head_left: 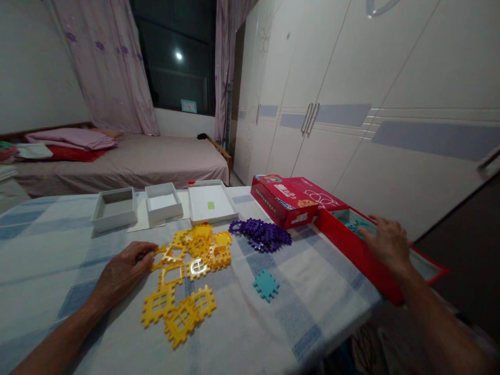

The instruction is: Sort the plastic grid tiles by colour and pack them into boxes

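Note:
My left hand (125,272) rests on the checked tablecloth (47,260), its curled fingertips touching the edge of a pile of several yellow interlocking tiles (187,276). My right hand (385,242) reaches into the open red box (353,250) at the table's right edge, fingers bent down over teal tiles (355,226) inside; what they grip is hidden. A single teal tile (266,285) lies alone on the cloth. A heap of purple tiles (261,234) lies between the yellow pile and the red box lid (287,200).
Two small white boxes (115,207) (163,201) and a flat white tray (211,201) stand at the table's far side. A bed (128,159) with folded bedding is behind, a wardrobe (351,104) on the right. The table's right corner hangs close to the wardrobe.

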Demonstrator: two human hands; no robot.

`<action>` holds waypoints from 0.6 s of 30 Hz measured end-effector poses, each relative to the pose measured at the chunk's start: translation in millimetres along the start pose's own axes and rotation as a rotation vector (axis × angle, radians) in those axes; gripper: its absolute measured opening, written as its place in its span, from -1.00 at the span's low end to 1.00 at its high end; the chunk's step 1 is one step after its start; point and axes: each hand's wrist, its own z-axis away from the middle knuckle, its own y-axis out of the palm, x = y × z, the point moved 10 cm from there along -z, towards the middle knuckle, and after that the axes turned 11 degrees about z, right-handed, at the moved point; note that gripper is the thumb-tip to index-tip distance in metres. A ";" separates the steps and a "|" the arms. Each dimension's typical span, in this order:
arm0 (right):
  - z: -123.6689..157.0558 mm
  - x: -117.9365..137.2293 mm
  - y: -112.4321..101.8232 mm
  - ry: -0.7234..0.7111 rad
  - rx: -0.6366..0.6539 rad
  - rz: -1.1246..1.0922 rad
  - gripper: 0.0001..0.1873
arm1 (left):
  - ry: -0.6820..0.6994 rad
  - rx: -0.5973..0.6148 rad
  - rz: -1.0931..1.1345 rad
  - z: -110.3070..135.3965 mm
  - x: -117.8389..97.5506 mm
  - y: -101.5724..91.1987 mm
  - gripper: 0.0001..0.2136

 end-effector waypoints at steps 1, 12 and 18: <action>12.3 25.0 -4.2 -0.078 0.009 -0.073 -0.52 | 0.000 0.005 -0.001 0.2 0.0 0.6 -0.65; 174.1 241.6 -16.7 -0.595 0.605 -0.438 -0.57 | -0.010 0.020 0.019 0.0 0.5 2.6 -0.66; 174.0 240.8 -13.5 -0.564 0.603 -0.429 -0.56 | 0.018 0.012 0.009 0.3 -0.7 1.3 -0.66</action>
